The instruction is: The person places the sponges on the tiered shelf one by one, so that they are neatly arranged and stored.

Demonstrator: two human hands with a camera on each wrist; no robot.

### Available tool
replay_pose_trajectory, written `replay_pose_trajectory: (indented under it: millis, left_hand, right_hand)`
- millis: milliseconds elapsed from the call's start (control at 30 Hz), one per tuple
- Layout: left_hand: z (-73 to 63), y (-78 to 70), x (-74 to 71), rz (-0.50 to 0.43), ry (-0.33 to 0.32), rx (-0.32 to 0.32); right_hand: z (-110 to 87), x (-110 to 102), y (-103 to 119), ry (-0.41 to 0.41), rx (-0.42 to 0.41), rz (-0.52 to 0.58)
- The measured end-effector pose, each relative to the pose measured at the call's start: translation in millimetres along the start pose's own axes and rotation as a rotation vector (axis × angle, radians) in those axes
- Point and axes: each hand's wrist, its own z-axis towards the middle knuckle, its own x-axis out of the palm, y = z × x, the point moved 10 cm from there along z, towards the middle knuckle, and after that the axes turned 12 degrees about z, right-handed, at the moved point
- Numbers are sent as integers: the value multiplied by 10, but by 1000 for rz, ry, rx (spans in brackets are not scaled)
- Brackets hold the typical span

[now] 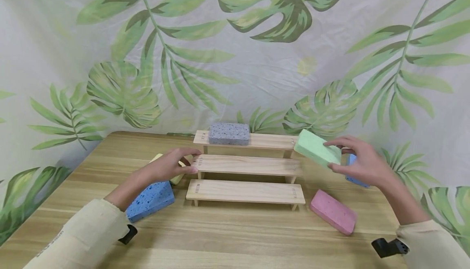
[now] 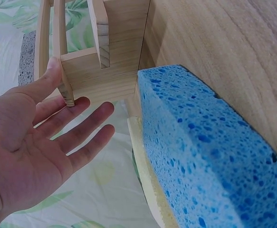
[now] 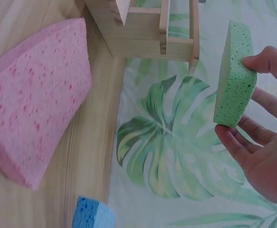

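A three-tiered wooden step rack (image 1: 246, 165) stands on the table, a grey speckled sponge (image 1: 228, 134) lying on the left part of its top tier. My left hand (image 1: 170, 165) pinches the left end of the middle tier; in the left wrist view the thumb lies on one face of the board and the fingers reach round the other side, the last ones spread. Up in the air by the top tier's right end, a light green sponge (image 1: 313, 147) is held by my right hand (image 1: 361, 163), thumb and fingers on opposite edges. The green sponge tilts in the head view.
Left of the rack lie a blue sponge (image 1: 152, 199) and a pale yellow sponge (image 1: 178, 178), partly hidden by my left hand. A pink sponge (image 1: 333, 212) lies front right, and another blue sponge (image 1: 358, 182) sits behind my right hand. A leaf-patterned cloth (image 1: 264, 77) hangs behind the table.
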Motion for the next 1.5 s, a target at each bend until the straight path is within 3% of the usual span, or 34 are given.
replay_pose_trajectory:
  millis: [900,1500]
  left_hand:
    - [-2,2,0,10,-1,2]
    - [0,14,5,3,5,-15]
  right_hand:
    - [402,367,103,84,7,135]
    - [602,527,147,124,2,141]
